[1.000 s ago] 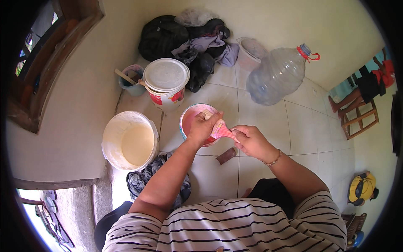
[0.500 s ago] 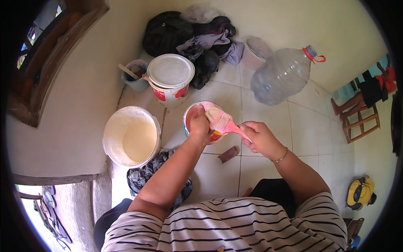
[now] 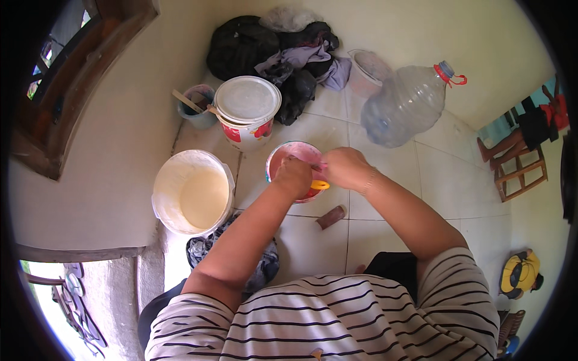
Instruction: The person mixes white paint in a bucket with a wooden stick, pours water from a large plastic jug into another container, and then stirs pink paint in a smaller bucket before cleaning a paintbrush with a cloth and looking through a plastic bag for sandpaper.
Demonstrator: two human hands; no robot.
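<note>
A small bucket (image 3: 276,161) with pink paint inside and a yellow piece (image 3: 320,185) at its side is in front of me. Over its opening, my left hand (image 3: 294,177) is closed with curled fingers; what they grip is hidden. My right hand (image 3: 348,168) is closed around the pink handle of a paintbrush (image 3: 320,164). Only a bit of the brush shows between the two hands, and its bristles are hidden. On the tiles nearer me lies a short brownish cylinder (image 3: 330,217), apart from both hands.
An open white bucket (image 3: 159,180) holding cream paint stands left, before a lidded bucket (image 3: 248,99) and a small pail (image 3: 198,111). Dark bags (image 3: 244,48) lie beyond. A large clear bottle (image 3: 403,105) lies right of them. Far right, a person is near a wooden stool (image 3: 522,174).
My right hand has moved left and up, close to my left hand, and has turned over. The paintbrush, plainly seen before, is now mostly hidden. The view has shifted slightly.
</note>
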